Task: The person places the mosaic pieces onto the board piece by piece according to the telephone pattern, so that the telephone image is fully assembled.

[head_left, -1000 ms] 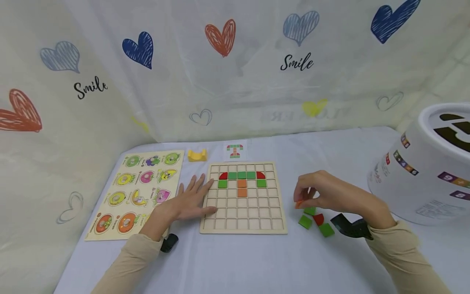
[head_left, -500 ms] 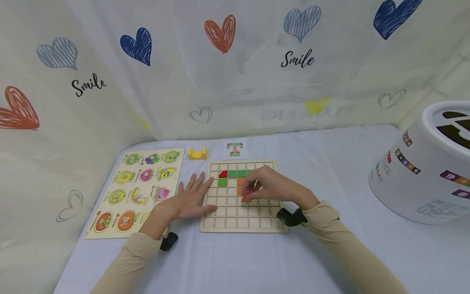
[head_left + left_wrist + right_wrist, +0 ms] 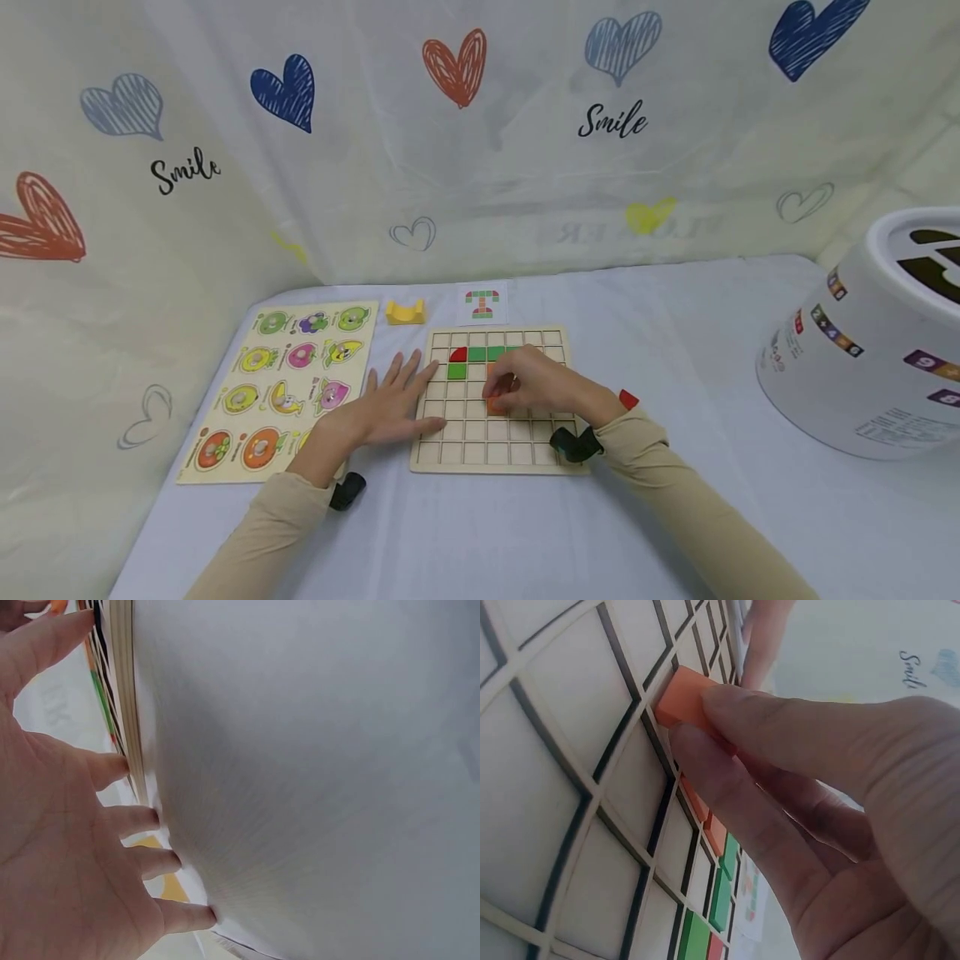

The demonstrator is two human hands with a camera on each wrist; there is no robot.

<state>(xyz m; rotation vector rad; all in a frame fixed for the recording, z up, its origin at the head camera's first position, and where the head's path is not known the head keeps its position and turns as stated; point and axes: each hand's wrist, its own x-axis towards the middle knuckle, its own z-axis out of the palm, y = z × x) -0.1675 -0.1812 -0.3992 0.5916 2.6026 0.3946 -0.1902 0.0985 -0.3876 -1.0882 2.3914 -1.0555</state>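
Now at the grid board's middle column: orange tile, brought from the board's right, pinched by the right hand, apparently lengthening the orange stem; seating unclear. Left hand: fingers spread, grasping nothing, at the board's left edge.

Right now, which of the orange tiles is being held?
The orange tile pinched by the right hand; the other two orange tiles sit unheld in cells farther up the board.
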